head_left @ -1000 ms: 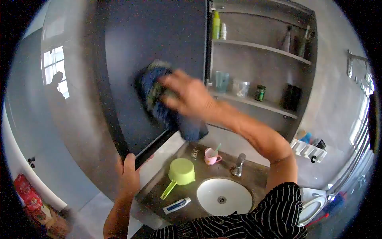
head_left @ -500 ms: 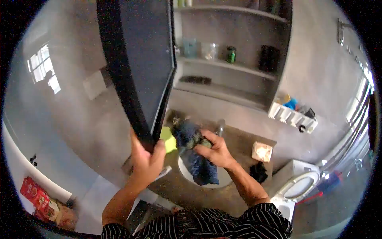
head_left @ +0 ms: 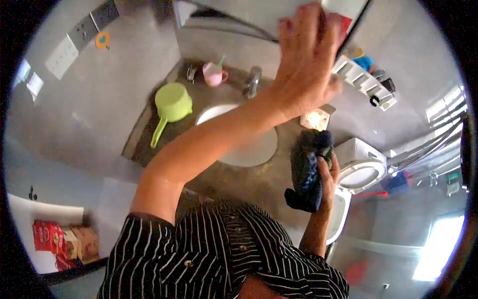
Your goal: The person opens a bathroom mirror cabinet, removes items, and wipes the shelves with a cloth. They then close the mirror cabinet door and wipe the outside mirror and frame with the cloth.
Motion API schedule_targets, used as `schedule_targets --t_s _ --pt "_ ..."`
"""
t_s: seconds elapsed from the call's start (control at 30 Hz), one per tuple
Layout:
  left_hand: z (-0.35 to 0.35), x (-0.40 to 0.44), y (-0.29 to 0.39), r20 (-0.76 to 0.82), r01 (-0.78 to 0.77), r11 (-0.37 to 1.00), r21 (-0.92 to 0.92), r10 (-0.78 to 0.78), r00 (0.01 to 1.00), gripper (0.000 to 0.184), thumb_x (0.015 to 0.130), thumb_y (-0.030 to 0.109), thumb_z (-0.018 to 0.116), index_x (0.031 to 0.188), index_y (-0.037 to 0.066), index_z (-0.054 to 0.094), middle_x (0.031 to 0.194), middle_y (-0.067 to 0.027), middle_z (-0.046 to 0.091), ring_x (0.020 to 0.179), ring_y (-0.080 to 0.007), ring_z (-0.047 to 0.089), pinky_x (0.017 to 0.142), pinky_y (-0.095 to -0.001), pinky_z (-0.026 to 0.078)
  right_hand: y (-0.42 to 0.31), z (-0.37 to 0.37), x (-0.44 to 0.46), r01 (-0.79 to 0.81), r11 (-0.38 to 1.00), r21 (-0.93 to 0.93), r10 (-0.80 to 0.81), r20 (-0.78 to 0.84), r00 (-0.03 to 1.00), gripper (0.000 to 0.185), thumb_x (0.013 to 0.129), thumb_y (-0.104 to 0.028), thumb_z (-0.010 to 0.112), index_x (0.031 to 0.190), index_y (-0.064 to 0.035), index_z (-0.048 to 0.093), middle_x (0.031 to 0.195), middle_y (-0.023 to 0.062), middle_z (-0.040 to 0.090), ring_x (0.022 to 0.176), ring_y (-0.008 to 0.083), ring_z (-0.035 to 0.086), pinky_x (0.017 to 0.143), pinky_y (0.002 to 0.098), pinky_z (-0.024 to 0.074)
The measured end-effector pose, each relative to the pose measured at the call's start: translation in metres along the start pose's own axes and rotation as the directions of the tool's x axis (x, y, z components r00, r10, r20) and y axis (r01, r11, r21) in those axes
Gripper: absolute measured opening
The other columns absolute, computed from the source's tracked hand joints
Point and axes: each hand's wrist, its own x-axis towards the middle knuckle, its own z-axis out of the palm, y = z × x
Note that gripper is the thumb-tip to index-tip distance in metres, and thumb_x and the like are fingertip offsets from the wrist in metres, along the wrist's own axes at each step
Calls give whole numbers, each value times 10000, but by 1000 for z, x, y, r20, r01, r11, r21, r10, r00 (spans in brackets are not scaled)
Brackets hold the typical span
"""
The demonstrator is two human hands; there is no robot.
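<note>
My left hand [head_left: 308, 65] reaches up across the sink with its fingers stretched out, flat at the lower right part of the cabinet door [head_left: 259, 12]. Whether the palm presses on the door is hidden. Lower on the right, my right hand [head_left: 328, 177] grips a bunched dark blue cloth [head_left: 306, 172], which hangs beside the counter's right side. Between my arms lies the white sink basin [head_left: 249, 154], partly covered by my left forearm.
A green dipper [head_left: 173, 102] sits on the counter's left, near a pink cup [head_left: 213, 74] and the faucet [head_left: 252, 81]. A tissue pack [head_left: 316, 118] lies on the right, below a white wall rack [head_left: 366, 84]. The toilet [head_left: 361, 174] stands farther right.
The cabinet door has swung from wide open to across the shelves. My left hand moved up and right with it. My right hand carried the cloth from over the sink to the right.
</note>
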Motion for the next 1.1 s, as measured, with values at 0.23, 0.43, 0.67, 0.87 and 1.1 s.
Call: schedule_targets --t_s 0.23,0.43,0.67,0.87,1.1 --pt "-63 -122 -74 214 72 995 -70 -56 975 522 696 134 738 1189 96 571 1342 -201 407 1222 -352 421 996 -430 371 77 -78 -20 -96 779 -620 115 -10 993 351 847 -142 642 1155 3 558 1057 105 619 899 198 594 780 303 486" --pt "-225 -335 -175 333 660 516 546 -857 394 376 771 204 694 1071 -1 598 1001 -212 623 917 -352 609 808 -410 478 154 -85 -60 192 38 -981 17 193 981 428 788 -251 651 1189 -131 560 1237 224 492 1044 422 540 810 471 486" --pt "-232 -423 -159 578 499 664 557 -741 342 433 691 214 736 1039 10 580 977 -176 597 941 -363 561 772 -444 469 184 -56 -51 413 -43 -910 22 412 911 414 765 -252 670 1152 -139 573 1200 213 507 983 401 557 742 454 508" --pt "-221 -447 -183 608 492 714 498 -692 389 425 665 217 741 1000 50 537 973 -155 546 916 -374 541 740 -467 461 215 48 -60 567 59 -822 201 566 800 510 815 -376 634 1274 -210 486 1303 197 438 1075 365 541 791 448 514" --pt "-220 -435 -181 629 609 673 421 -700 338 388 631 101 703 940 19 483 944 -197 468 878 -402 518 708 -465 449 147 133 -31 609 -193 -769 576 414 705 621 708 -391 690 1251 -162 494 1237 164 464 1015 363 552 813 485 462"
